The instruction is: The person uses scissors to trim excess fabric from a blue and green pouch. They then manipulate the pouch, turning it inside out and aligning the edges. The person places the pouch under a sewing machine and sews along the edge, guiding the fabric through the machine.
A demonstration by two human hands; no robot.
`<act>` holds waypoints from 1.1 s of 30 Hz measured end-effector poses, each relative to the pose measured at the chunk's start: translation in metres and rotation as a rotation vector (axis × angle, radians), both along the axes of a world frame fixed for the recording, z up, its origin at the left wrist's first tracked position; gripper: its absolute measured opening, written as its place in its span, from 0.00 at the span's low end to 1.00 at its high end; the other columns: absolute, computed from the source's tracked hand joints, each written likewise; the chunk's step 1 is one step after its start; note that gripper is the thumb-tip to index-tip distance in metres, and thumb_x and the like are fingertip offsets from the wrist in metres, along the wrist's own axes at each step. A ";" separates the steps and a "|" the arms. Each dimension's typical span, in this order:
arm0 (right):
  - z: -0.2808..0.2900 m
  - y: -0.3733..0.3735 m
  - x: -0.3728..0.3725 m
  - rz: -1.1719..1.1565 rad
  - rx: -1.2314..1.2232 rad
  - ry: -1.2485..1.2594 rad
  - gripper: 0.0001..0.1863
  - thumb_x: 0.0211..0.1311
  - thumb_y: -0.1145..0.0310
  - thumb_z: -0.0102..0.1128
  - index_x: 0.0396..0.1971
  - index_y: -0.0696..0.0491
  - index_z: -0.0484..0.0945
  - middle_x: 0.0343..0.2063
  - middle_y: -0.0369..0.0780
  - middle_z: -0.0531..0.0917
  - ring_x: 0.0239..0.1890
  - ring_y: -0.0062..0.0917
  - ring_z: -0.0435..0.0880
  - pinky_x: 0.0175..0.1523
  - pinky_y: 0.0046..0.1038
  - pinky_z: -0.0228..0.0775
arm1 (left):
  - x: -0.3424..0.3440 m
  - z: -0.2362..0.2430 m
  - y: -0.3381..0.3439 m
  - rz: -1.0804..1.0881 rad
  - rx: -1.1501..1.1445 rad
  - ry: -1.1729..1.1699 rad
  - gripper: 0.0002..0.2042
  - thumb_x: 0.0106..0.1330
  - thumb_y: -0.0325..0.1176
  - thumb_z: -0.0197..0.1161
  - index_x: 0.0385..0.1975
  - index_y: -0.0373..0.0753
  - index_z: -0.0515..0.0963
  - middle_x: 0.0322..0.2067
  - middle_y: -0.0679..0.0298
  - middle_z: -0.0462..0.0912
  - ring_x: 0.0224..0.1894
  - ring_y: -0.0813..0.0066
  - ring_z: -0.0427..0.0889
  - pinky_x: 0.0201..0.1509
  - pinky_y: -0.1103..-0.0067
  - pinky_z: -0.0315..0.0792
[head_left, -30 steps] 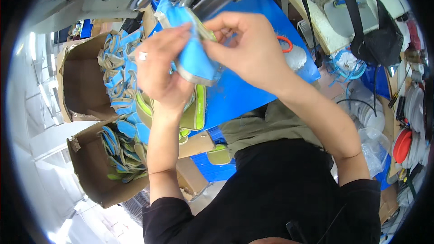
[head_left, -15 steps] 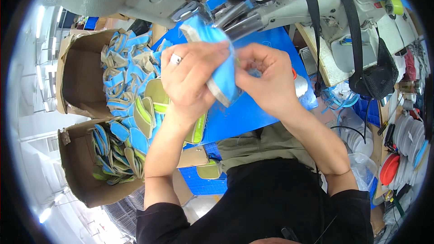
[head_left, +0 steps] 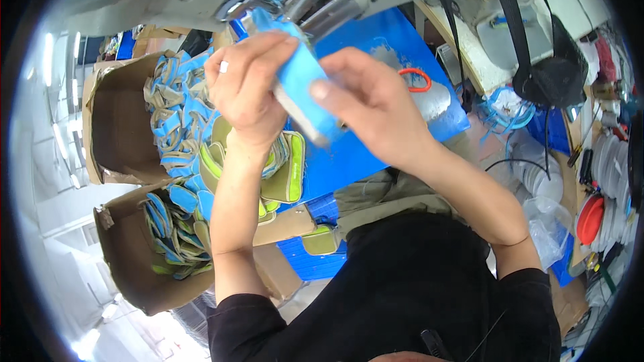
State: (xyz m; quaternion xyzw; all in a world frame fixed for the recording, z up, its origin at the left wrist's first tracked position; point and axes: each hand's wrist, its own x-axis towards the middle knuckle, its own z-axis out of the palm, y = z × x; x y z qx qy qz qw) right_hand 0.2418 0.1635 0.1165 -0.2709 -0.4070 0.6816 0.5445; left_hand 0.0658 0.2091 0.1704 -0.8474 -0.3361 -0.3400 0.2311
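My left hand [head_left: 251, 84], with a ring on one finger, is closed on the upper left side of a blue fabric piece with a beige edge [head_left: 302, 80]. The piece is tilted, its top end up against the metal parts of a sewing machine [head_left: 322, 10]. On its right side lies the thumb of my right hand [head_left: 379, 104], with the other fingers curled around toward the edge. Motion blurs the right fingertips and the lower end of the piece. Below both hands spreads a blue work surface [head_left: 349, 161].
Left of me, two cardboard boxes [head_left: 121, 117] stand beside heaped blue and beige fabric pieces [head_left: 178, 107]. Olive and green padded pieces [head_left: 288, 167] lie by my left forearm. Red-handled scissors [head_left: 417, 80] rest on the right. Black straps [head_left: 503, 20] hang from the machine.
Both hands and the blue piece sit further left and slightly higher in the picture, as the whole view has shifted. My right thumb now lies across the piece's face. The red scissor handle shows more fully.
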 end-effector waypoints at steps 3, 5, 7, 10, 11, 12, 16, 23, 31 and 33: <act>0.025 -0.015 0.006 0.129 0.149 0.076 0.11 0.77 0.63 0.57 0.38 0.57 0.77 0.27 0.28 0.78 0.27 0.06 0.71 0.30 0.16 0.62 | -0.008 -0.004 -0.005 -0.043 -0.095 -0.138 0.11 0.52 0.27 0.73 0.36 0.38 0.84 0.36 0.61 0.89 0.38 0.69 0.87 0.46 0.76 0.72; 0.029 -0.015 0.004 0.208 0.004 0.147 0.15 0.74 0.62 0.60 0.30 0.58 0.77 0.23 0.34 0.78 0.23 0.13 0.70 0.28 0.24 0.64 | -0.006 -0.010 -0.012 -0.022 -0.225 -0.430 0.12 0.56 0.26 0.74 0.39 0.34 0.83 0.37 0.60 0.88 0.39 0.71 0.87 0.46 0.76 0.76; 0.019 -0.006 -0.005 0.212 -0.166 0.280 0.16 0.69 0.63 0.65 0.27 0.59 0.78 0.21 0.38 0.80 0.21 0.18 0.74 0.29 0.27 0.68 | -0.001 -0.008 -0.022 0.079 -0.386 -0.707 0.13 0.59 0.24 0.74 0.42 0.31 0.81 0.38 0.59 0.88 0.40 0.73 0.86 0.47 0.78 0.78; -0.007 0.010 -0.021 -0.227 0.079 0.140 0.14 0.65 0.64 0.69 0.29 0.59 0.80 0.23 0.39 0.83 0.24 0.18 0.80 0.32 0.26 0.72 | 0.003 -0.004 -0.022 -0.015 -0.416 -0.723 0.16 0.60 0.24 0.75 0.46 0.30 0.79 0.40 0.59 0.87 0.41 0.75 0.85 0.49 0.79 0.79; -0.013 0.010 -0.018 -0.218 0.007 0.037 0.12 0.59 0.67 0.74 0.32 0.59 0.82 0.26 0.41 0.85 0.28 0.22 0.85 0.35 0.26 0.76 | -0.003 -0.005 -0.021 0.003 -0.384 -0.639 0.18 0.59 0.26 0.76 0.47 0.29 0.79 0.42 0.57 0.86 0.43 0.72 0.86 0.51 0.77 0.79; -0.013 0.014 -0.018 -0.293 0.078 -0.065 0.12 0.57 0.68 0.74 0.32 0.59 0.82 0.27 0.41 0.85 0.29 0.23 0.85 0.35 0.27 0.76 | -0.005 -0.007 -0.021 -0.012 -0.358 -0.610 0.19 0.58 0.26 0.76 0.47 0.30 0.79 0.42 0.56 0.86 0.44 0.71 0.86 0.51 0.76 0.79; -0.018 0.037 -0.033 -0.504 0.323 -0.246 0.13 0.50 0.70 0.77 0.34 0.57 0.84 0.27 0.40 0.85 0.29 0.28 0.86 0.35 0.28 0.77 | -0.005 -0.008 -0.015 -0.114 -0.247 -0.440 0.18 0.57 0.23 0.76 0.46 0.29 0.79 0.43 0.54 0.87 0.45 0.67 0.86 0.54 0.74 0.78; -0.023 0.041 -0.033 -0.356 0.200 -0.202 0.11 0.51 0.71 0.77 0.32 0.57 0.85 0.26 0.38 0.86 0.30 0.22 0.85 0.38 0.24 0.77 | 0.001 0.004 -0.015 -0.063 -0.086 -0.032 0.12 0.55 0.30 0.76 0.38 0.36 0.83 0.38 0.59 0.90 0.42 0.65 0.88 0.49 0.74 0.73; -0.022 0.037 -0.031 -0.385 0.253 -0.145 0.10 0.51 0.73 0.76 0.33 0.59 0.85 0.27 0.38 0.86 0.30 0.19 0.85 0.39 0.23 0.77 | 0.007 0.007 -0.010 -0.069 -0.059 0.005 0.09 0.52 0.30 0.73 0.33 0.40 0.85 0.34 0.65 0.90 0.37 0.69 0.88 0.46 0.78 0.69; -0.020 0.041 -0.032 -0.391 0.243 -0.146 0.10 0.52 0.73 0.75 0.34 0.58 0.85 0.27 0.39 0.87 0.30 0.19 0.85 0.38 0.23 0.78 | 0.007 0.010 -0.007 -0.055 -0.049 0.025 0.09 0.51 0.31 0.72 0.32 0.40 0.85 0.33 0.66 0.89 0.36 0.70 0.87 0.45 0.78 0.68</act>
